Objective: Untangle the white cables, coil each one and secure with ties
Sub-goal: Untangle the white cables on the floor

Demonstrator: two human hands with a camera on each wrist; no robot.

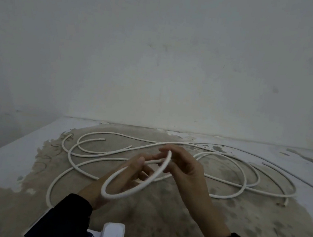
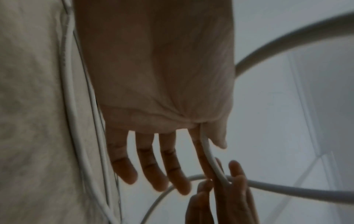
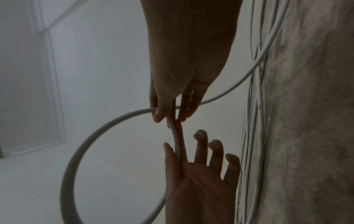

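A white cable loop (image 1: 144, 184) hangs in the air between both hands, over the middle of the surface. My left hand (image 1: 136, 165) pinches the cable (image 2: 208, 154) between thumb and index finger, with its other fingers (image 2: 151, 166) spread straight. My right hand (image 1: 183, 167) meets it from the right and pinches the loop (image 3: 76, 159) where two strands cross, thumb (image 3: 159, 112) against fingertips. The rest of the white cables (image 1: 120, 134) lie in loose tangled curves behind and beside the hands. No ties are in view.
The surface (image 1: 158, 227) is worn beige with white painted edges and ends at a plain wall (image 1: 159, 59). A cut cable end (image 1: 285, 203) lies at the right. A thin grey line (image 1: 292, 173) runs along the far right.
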